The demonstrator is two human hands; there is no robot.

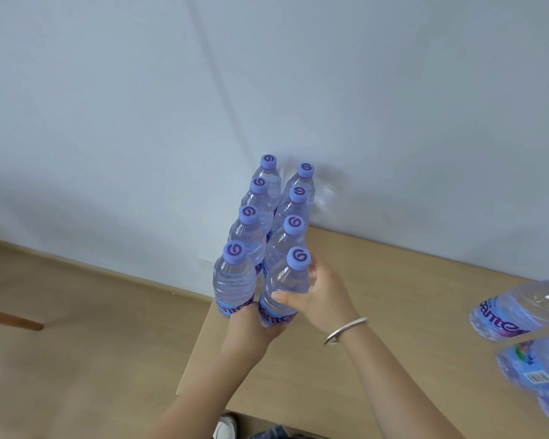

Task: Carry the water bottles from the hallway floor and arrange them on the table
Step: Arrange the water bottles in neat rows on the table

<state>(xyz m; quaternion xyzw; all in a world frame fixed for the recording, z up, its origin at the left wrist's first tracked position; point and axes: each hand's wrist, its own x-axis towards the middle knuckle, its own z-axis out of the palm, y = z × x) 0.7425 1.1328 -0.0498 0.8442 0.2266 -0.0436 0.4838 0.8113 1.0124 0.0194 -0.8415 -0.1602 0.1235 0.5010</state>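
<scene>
Right hand [322, 291] grips nearest bottle [284, 289] in right row; left hand [254, 324] cups bottle bases from below. Eight upright bottles, 2 rows, stand at table [393, 312] corner by wall. Risk: left row near edge; a nudge could topple it.

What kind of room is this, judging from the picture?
Probably a plain indoor room, an office or a home. A light wooden table stands against a bare white wall, with a wall socket low down and a wood-look floor.
</scene>
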